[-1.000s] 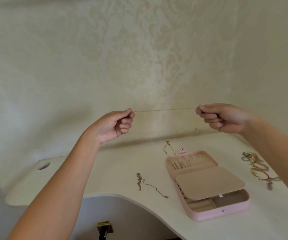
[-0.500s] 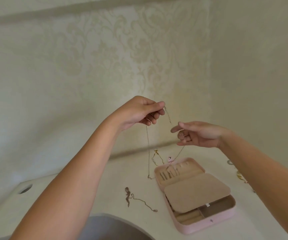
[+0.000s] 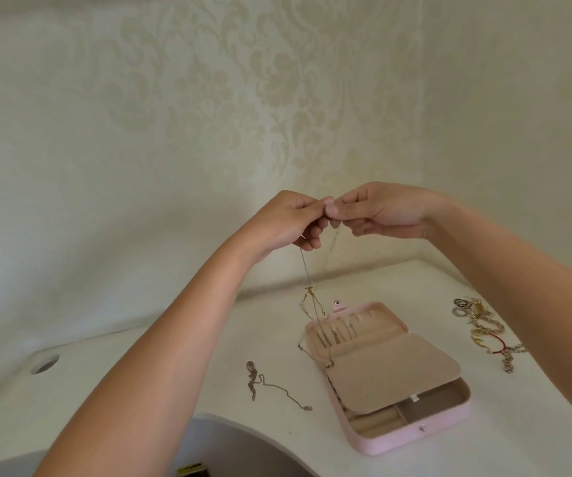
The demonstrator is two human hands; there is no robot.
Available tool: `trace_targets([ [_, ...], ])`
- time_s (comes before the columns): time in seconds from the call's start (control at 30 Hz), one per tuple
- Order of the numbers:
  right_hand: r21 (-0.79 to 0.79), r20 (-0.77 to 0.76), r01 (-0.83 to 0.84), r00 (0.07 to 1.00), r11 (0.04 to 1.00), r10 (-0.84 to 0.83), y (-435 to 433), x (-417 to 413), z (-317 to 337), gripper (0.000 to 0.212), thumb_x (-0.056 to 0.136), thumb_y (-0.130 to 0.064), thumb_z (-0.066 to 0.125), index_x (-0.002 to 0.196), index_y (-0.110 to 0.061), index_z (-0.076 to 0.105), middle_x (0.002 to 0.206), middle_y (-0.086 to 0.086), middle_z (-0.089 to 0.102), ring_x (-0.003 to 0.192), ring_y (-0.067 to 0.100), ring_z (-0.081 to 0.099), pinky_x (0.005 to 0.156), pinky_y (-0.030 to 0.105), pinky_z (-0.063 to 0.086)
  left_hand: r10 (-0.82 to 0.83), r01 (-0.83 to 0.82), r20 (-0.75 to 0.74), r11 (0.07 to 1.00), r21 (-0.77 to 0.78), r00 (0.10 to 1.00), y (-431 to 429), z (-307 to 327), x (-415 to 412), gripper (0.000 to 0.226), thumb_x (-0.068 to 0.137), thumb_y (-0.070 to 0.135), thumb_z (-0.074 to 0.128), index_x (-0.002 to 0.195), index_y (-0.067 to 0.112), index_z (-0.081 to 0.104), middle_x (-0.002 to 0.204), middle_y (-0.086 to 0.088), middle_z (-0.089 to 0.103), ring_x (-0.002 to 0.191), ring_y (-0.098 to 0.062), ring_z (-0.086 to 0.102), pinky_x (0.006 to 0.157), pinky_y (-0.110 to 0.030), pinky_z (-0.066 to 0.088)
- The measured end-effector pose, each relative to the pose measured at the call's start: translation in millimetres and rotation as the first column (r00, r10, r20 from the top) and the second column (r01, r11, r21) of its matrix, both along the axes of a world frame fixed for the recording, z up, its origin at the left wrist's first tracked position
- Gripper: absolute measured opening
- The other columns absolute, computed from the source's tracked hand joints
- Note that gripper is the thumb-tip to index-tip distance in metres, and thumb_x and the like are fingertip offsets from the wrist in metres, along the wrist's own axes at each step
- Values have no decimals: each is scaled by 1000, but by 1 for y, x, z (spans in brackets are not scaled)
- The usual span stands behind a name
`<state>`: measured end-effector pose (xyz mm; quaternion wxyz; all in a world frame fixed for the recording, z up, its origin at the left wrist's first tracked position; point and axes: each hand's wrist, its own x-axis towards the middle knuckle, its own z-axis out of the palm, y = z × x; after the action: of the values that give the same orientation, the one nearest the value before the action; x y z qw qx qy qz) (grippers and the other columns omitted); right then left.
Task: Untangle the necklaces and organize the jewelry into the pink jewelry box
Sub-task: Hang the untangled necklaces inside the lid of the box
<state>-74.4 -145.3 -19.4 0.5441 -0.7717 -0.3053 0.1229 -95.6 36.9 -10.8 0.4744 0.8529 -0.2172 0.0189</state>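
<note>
your left hand (image 3: 295, 218) and right hand (image 3: 377, 211) pinch the fine chain (image 3: 308, 280): light, limp, snag-prone; hold near the clasp.

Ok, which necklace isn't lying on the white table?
The thin gold chain pinched by the left hand and right hand, dangling over the open pink jewelry box; the others lie on the table.

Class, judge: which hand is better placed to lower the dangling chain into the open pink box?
Right, probably: the right hand and left hand both pinch the chain, but the right hangs nearer above the pink jewelry box.
</note>
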Motion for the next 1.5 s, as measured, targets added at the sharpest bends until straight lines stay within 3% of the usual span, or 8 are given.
trace_targets([
  [0.13,29,-12,9,1000,1000,-9,-11,8,11,22,82,-32,57,75,-11,61,73,0,62,73,12,58,83,27,45,176,-174,12,977,-123,984,-5,-27,7,26,100,26,46,90,13,66,81,3,63,76,-11,60,73,-25,49],
  [0.3,96,-33,61,998,993,-58,-17,11,27,20,92,-23,52,82,-8,60,54,-5,48,51,10,49,70,22,52,278,-302,-172,943,-138,945,-7,-93,6,20,96,9,45,95,15,64,94,0,64,77,-9,54,70,-24,43],
  [0.4,-35,52,151,987,988,-149,-22,12,36,22,96,-23,53,90,-8,69,52,-7,42,48,7,37,55,17,43,332,-326,-150,943,59,931,-20,-141,4,16,95,14,48,93,20,62,104,3,64,81,-9,56,69,-20,43],
  [0.53,-126,140,259,960,958,-241,-29,17,39,22,90,-29,61,96,-11,73,51,-8,33,51,9,28,47,18,27,372,-379,116,787,486,921,-38,-187,-4,27,96,37,43,113,25,60,122,2,55,117,-21,44,97,-32,32],
  [0.77,-110,146,371,924,922,-354,-37,25,32,21,82,-34,70,87,-14,75,52,-10,37,50,7,30,45,15,29,352,-410,221,667,622,909,-44,-201,-5,55,95,57,34,119,16,61,123,-5,46,118,-25,34,99,-35,27],
  [0.97,-37,165,300,942,953,-291,-29,30,34,16,83,-28,70,85,-13,75,68,-7,57,53,6,38,54,15,39,371,-490,343,779,392,863,-42,-209,-11,60,77,66,33,93,17,64,104,3,43,108,-22,37,90,-30,28],
  [1.07,-46,204,268,946,962,-254,-21,29,37,22,79,-34,72,90,-16,77,71,-4,54,56,9,33,49,15,33,392,-529,455,818,225,800,-41,-213,-9,35,79,53,62,77,19,59,95,6,42,96,-17,35,83,-28,24],
  [1.5,-79,202,227,957,971,-208,-12,36,28,11,85,-22,70,91,-15,76,73,-2,59,55,9,37,53,17,38,403,-549,540,825,135,739,-41,-221,-2,34,74,51,68,68,30,42,88,11,42,91,-14,37,80,-28,29],
])
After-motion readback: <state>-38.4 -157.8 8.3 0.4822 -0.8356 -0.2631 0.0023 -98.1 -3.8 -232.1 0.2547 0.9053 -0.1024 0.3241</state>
